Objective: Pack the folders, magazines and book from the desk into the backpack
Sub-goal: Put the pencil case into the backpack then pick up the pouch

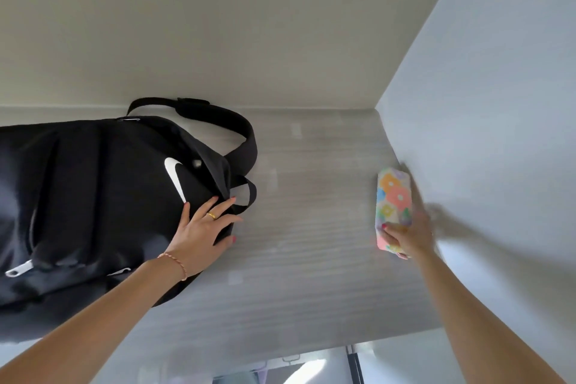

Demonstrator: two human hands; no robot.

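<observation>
Grip state: left hand (202, 227) rests flat on the backpack (93, 196) while right hand (408, 234), blurred, holds a floral case (393, 196) at the bench's (311, 227) right wall; steadying the bag would ease packing.

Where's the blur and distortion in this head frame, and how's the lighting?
Head view: right hand and the floral case it grips are motion-smeared, with a streaky shadow on the right wall; left hand, resting open on the black backpack, is sharp; wide-angle lens bows the desk edges; lighting soft and even, no glare.
</observation>
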